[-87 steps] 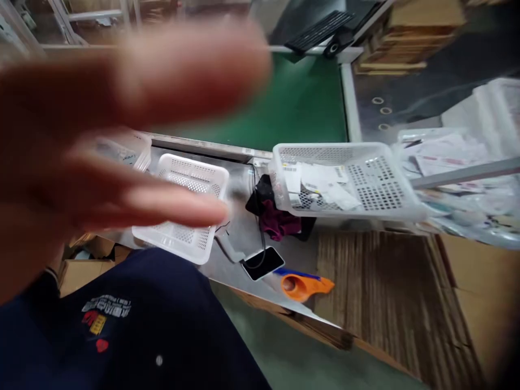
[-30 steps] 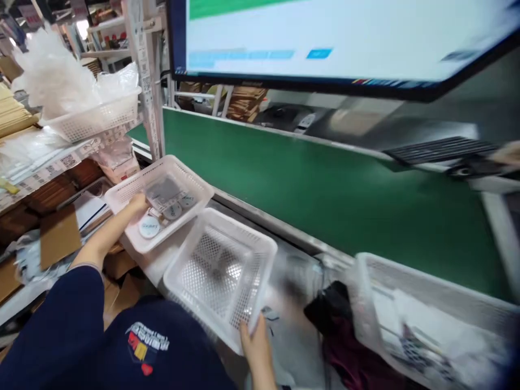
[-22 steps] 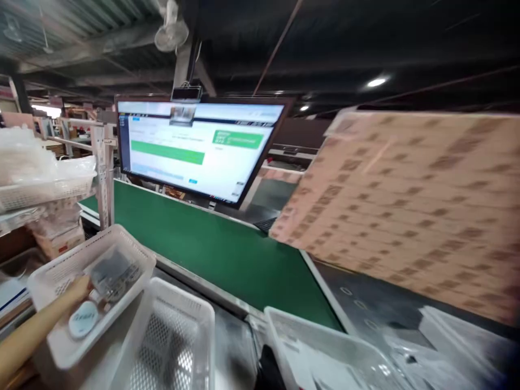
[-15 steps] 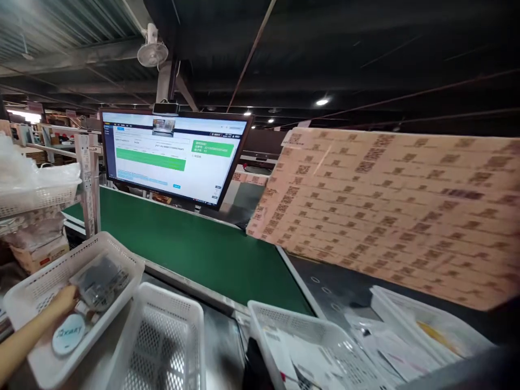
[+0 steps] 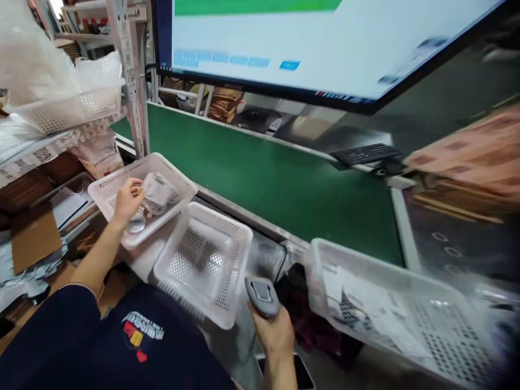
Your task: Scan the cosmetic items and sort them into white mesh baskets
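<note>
In the left white basket (image 5: 179,172), my left hand (image 5: 129,201) has its fingers closed at the near edge of a clear plastic packet (image 5: 159,192) with white inside. A round white item with lettering (image 5: 136,222) lies below that hand in the same basket. My right hand (image 5: 276,330) grips a grey barcode scanner (image 5: 263,297), its top facing up. Between the hands stands a second white basket (image 5: 239,254), its perforated bottom showing.
Behind the baskets runs a green conveyor belt (image 5: 260,179). A large monitor (image 5: 284,81) hangs above it, with a black keyboard (image 5: 365,154) on the right. Another basket (image 5: 365,260) holds papers and packets. A phone-like device (image 5: 303,374) lies below my right wrist.
My view has tilted down and nearer the baskets. The right hand with the scanner has come into sight. The packet at my left hand now shows a whiter face.
</note>
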`<control>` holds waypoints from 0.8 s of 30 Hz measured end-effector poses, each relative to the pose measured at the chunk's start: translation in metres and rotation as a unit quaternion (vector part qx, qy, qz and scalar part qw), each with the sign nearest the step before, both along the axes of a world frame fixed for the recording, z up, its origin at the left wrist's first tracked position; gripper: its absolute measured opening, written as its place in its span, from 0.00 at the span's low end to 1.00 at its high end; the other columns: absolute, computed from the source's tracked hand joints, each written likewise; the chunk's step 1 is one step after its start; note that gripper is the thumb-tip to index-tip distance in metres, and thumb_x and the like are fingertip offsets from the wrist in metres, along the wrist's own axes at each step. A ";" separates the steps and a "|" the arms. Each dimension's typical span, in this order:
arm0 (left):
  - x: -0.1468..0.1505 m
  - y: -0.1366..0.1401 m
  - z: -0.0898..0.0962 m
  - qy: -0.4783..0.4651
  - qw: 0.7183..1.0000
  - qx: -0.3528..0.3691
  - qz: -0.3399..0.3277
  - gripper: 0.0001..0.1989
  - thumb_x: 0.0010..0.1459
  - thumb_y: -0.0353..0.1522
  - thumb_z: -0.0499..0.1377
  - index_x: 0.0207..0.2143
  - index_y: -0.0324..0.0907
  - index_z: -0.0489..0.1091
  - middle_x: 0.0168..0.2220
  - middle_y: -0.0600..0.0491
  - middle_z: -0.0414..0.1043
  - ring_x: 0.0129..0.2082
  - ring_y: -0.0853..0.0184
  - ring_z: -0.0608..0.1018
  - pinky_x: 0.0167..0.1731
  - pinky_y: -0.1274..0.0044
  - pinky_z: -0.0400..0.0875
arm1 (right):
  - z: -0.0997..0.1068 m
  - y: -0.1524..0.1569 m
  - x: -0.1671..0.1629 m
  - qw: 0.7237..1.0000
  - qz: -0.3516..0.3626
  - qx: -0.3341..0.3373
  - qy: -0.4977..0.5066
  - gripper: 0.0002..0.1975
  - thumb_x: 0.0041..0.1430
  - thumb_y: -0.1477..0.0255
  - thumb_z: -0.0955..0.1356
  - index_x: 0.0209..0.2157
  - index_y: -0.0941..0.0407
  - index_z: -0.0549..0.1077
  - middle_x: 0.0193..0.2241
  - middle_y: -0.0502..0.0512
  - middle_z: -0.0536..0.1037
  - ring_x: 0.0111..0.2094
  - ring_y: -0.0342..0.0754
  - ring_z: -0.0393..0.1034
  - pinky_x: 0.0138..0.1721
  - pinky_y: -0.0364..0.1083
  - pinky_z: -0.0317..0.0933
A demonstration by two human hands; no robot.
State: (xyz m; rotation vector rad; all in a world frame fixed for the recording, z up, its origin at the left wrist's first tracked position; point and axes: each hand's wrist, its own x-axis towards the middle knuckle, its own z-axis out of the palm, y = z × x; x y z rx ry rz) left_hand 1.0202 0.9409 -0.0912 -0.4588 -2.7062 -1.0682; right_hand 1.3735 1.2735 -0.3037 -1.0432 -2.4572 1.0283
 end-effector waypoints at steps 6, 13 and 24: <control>0.053 0.114 -0.070 -0.120 0.955 -0.039 -0.268 0.19 0.60 0.21 0.56 0.50 0.37 0.80 0.43 0.45 0.85 0.41 0.61 0.85 0.47 0.71 0.78 | 0.089 -0.082 -0.037 0.986 0.144 0.027 0.075 0.19 0.56 0.67 0.67 0.49 0.56 0.76 0.43 0.61 0.75 0.45 0.59 0.76 0.44 0.52 0.70; 0.071 0.136 -0.107 -0.174 0.898 -0.211 -0.344 0.22 0.63 0.22 0.56 0.57 0.34 0.77 0.53 0.38 0.83 0.52 0.52 0.85 0.55 0.65 0.79 | 0.075 -0.105 -0.036 0.989 0.141 -0.002 -0.050 0.23 0.59 0.75 0.68 0.57 0.56 0.73 0.50 0.61 0.74 0.45 0.56 0.75 0.38 0.47 0.61; -0.069 0.083 0.027 -0.069 0.961 -0.267 -0.005 0.39 0.68 0.44 0.66 0.72 0.32 0.61 0.71 0.29 0.66 0.71 0.42 0.69 0.68 0.60 0.66 | 0.008 -0.094 -0.019 0.987 0.146 -0.040 -0.052 0.18 0.54 0.76 0.68 0.48 0.55 0.77 0.45 0.59 0.77 0.40 0.55 0.77 0.38 0.47 0.65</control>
